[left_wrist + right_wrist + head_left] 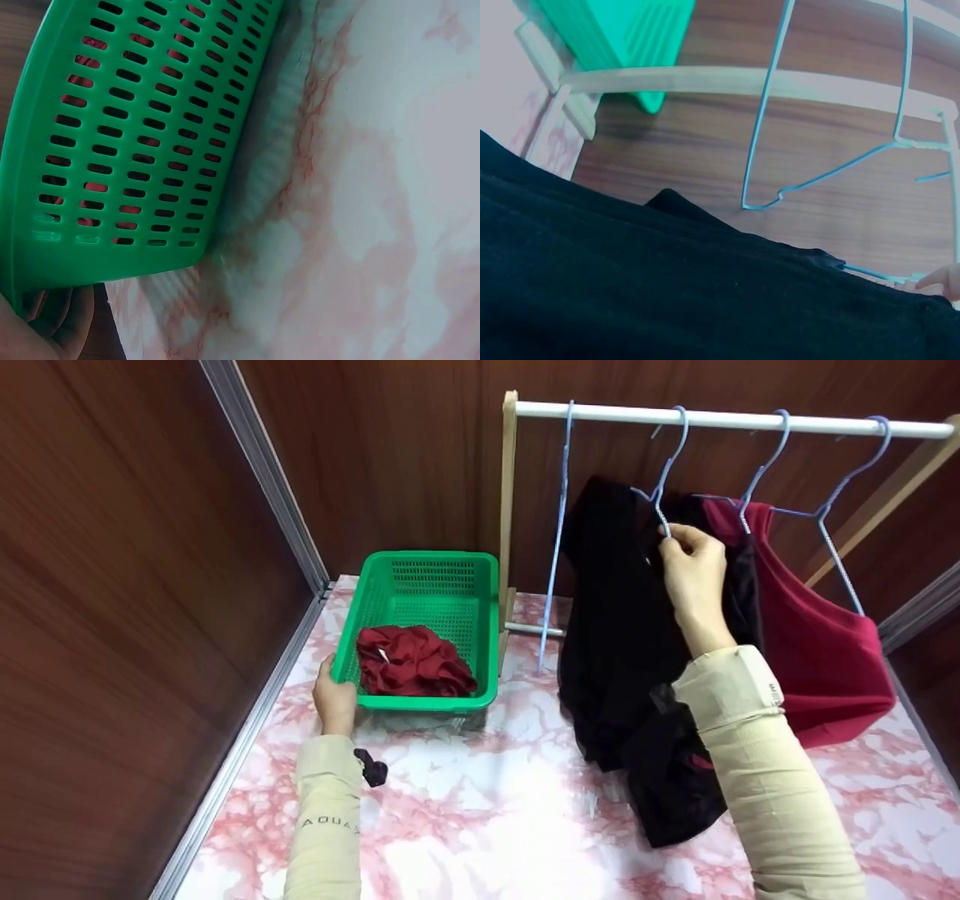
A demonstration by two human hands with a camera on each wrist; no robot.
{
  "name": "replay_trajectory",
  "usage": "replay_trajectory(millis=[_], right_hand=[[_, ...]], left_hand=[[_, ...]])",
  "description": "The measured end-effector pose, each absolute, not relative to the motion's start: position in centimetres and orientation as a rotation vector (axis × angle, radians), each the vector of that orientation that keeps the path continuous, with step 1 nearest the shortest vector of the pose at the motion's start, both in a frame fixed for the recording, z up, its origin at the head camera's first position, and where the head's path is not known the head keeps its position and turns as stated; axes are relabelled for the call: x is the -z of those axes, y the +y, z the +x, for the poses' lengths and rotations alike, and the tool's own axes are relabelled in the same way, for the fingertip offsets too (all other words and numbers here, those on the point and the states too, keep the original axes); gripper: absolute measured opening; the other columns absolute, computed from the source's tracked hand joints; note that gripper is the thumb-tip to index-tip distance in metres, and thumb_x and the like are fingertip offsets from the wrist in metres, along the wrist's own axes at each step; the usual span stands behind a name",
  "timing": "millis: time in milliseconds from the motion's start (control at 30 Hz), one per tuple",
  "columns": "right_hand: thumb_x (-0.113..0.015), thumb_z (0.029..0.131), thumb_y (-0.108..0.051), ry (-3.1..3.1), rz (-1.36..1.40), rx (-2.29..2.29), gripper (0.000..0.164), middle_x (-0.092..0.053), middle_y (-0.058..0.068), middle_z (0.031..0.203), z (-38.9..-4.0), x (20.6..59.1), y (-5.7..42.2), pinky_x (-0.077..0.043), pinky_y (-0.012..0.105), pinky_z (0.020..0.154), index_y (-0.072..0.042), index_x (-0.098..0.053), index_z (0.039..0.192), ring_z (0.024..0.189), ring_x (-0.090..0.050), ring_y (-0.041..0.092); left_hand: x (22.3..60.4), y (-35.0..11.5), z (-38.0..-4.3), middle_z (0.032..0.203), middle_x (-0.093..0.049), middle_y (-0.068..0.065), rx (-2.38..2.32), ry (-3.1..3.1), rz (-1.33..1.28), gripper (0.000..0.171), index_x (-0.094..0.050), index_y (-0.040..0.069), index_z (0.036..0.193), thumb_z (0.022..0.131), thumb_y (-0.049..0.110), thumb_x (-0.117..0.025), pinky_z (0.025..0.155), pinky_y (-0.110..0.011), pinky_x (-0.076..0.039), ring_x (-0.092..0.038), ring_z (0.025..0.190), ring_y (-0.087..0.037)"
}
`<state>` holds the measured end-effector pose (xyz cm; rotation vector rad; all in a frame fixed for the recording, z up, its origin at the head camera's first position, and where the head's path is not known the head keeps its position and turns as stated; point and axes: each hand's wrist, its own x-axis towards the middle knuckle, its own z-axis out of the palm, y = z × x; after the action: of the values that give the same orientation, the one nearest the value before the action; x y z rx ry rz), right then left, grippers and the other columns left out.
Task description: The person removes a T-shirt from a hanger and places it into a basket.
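Note:
My left hand point(334, 701) grips the near left corner of a green plastic basket point(427, 703), its fingers curled under the rim in the left wrist view. A crumpled dark red garment point(416, 660) lies inside the basket. On the right, my right hand point(694, 577) pinches a blue wire hanger point(663, 484) just below its neck. The hanger's hook is over the white rail, and a black garment point(615, 645) hangs from it. In the right wrist view this black cloth point(630, 270) fills the lower part, and the fingertips point(937, 283) show at the right edge.
A clothes rack with a white rail point(607, 412) and wooden posts stands against the brown wall. A bare blue hanger point(559, 525) hangs left of the black garment; a red garment point(817, 660) hangs to the right. Brown panels flank the marbled table point(465, 825).

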<state>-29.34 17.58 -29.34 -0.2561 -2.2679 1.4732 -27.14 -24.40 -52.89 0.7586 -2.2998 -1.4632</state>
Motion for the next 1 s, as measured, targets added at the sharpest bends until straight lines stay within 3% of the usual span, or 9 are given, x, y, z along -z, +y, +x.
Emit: replay_trajectory(millis=[200, 433, 733, 1000], right_hand=[[-0.048, 0.091, -0.006, -2.268, -0.228, -1.475, 0.032, -0.057, -0.014, 0.083, -29.19, 29.22, 17.45, -0.036, 0.012, 0.074, -0.002, -0.066, 0.117, 0.077, -0.046, -0.002], [-0.048, 0.091, -0.006, -2.245, -0.218, -1.443, 0.031, -0.064, 0.001, 0.101, -28.99, 29.06, 17.01, -0.037, 0.012, 0.076, -0.002, -0.066, 0.115, 0.080, -0.047, -0.003], [-0.048, 0.090, -0.005, -2.175, -0.187, -1.455, 0.030, -0.064, -0.007, 0.093, -28.76, 29.04, 16.78, -0.037, 0.012, 0.074, -0.002, -0.068, 0.113, 0.077, -0.047, -0.002], [-0.050, 0.089, -0.005, -2.064, -0.171, -1.478, 0.029, -0.062, -0.005, 0.095, -28.59, 29.33, 16.86, -0.039, 0.012, 0.073, -0.001, -0.068, 0.111, 0.073, -0.050, -0.003]], left_hand=[[52.77, -24.37, -27.23, 0.134, -0.052, -0.024, 1.493, -2.289, 0.745, 0.064, -0.043, 0.005, 0.140, 0.078, -0.011, -0.041, 0.106, -0.046, -0.037, -0.049, 0.123, -0.038], [52.87, -24.38, -27.20, 0.134, -0.052, -0.024, 1.499, -2.269, 0.741, 0.065, -0.044, 0.005, 0.139, 0.076, -0.012, -0.040, 0.106, -0.046, -0.037, -0.049, 0.124, -0.038], [52.84, -24.27, -27.13, 0.134, -0.052, -0.025, 1.474, -2.268, 0.732, 0.063, -0.045, 0.002, 0.138, 0.077, -0.013, -0.039, 0.107, -0.046, -0.036, -0.048, 0.125, -0.039], [52.61, -24.32, -27.16, 0.135, -0.051, -0.025, 1.457, -2.280, 0.729, 0.063, -0.045, 0.002, 0.138, 0.077, -0.013, -0.040, 0.108, -0.045, -0.035, -0.047, 0.126, -0.039]])
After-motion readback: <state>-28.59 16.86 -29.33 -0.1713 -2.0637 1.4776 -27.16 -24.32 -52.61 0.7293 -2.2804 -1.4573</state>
